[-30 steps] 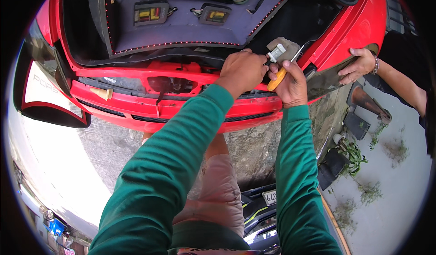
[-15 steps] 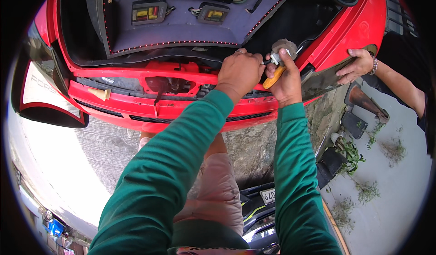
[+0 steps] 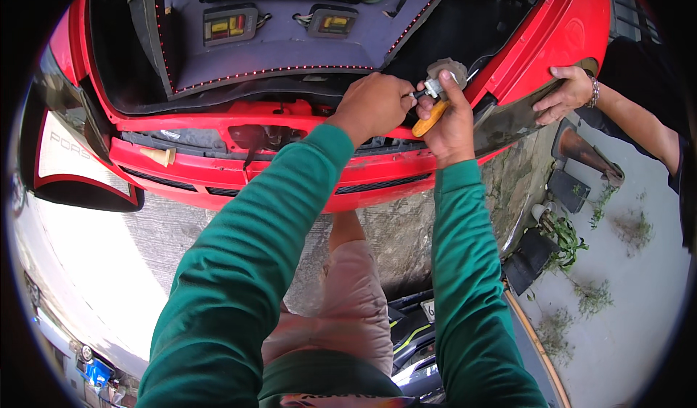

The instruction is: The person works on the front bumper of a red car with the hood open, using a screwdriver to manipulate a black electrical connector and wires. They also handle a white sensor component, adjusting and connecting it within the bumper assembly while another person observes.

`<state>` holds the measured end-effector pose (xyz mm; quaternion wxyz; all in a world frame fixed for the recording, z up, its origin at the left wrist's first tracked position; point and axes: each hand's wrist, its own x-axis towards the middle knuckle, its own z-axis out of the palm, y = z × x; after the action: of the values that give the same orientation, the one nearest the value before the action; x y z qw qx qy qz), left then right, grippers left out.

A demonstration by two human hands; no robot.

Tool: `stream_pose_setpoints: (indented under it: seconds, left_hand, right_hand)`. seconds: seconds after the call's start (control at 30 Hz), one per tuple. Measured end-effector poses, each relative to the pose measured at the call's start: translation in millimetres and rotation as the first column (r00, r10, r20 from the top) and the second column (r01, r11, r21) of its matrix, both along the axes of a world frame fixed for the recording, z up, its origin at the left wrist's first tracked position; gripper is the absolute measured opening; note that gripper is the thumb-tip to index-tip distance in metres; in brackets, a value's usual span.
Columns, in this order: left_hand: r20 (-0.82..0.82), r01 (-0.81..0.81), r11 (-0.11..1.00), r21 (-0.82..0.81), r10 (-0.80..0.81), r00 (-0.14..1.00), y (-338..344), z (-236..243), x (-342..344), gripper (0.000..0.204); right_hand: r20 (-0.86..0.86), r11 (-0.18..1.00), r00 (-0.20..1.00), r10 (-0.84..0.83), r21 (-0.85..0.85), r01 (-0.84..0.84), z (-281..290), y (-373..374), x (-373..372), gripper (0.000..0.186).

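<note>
My right hand [image 3: 454, 138] is closed around a small device with a grey, rounded, rough-looking end [image 3: 446, 67], a shiny metal fitting [image 3: 433, 87] and a yellow handle-like piece [image 3: 430, 119]; I cannot tell its kind. Close beside it, my left hand [image 3: 372, 107] is closed, knuckles up, its fingertips at a thin dark piece that meets the metal fitting. What those fingers grip is mostly hidden. Both hands are above the front edge of a red car [image 3: 392, 172], by its opened front compartment.
Purple panels with two framed electronic modules [image 3: 231, 25] line the compartment. On the bumper lies a tan tapered piece [image 3: 158, 156]. At right, another person's hand [image 3: 566, 96] rests on the fender's edge. Potted plants [image 3: 563, 247] stand right; a number-plated vehicle is behind my legs.
The view has shifted slightly left. My left hand has turned a little, its knuckles lying higher, and the device in my right hand has tilted slightly. The other person's hand stays on the fender.
</note>
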<state>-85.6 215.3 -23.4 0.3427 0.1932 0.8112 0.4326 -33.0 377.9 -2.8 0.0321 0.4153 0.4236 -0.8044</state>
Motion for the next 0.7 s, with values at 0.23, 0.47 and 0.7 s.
stream_pose_setpoints:
  seconds: [0.23, 0.47, 0.7]
  left_hand:
    - [-0.144, -0.08, 0.974, 0.214, 0.113, 0.983, -10.6, -14.8, 20.4, 0.017]
    - [0.534, -0.268, 0.881, 0.391, 0.02, 0.845, -31.6, -18.7, 6.2, 0.019]
    - [0.472, -0.066, 0.956, 0.287, -0.081, 0.878, -19.7, -18.2, -6.8, 0.022]
  right_hand:
    - [-0.105, 0.981, 0.994, -0.013, -0.194, -0.007, 5.3, 0.3, 14.2, 0.037]
    - [-0.259, 0.787, 0.913, -0.315, -0.609, 0.098, 24.3, 33.0, 17.1, 0.044]
    - [-0.079, 0.926, 0.991, -0.109, -0.372, 0.072, 36.5, 19.9, -8.7, 0.038]
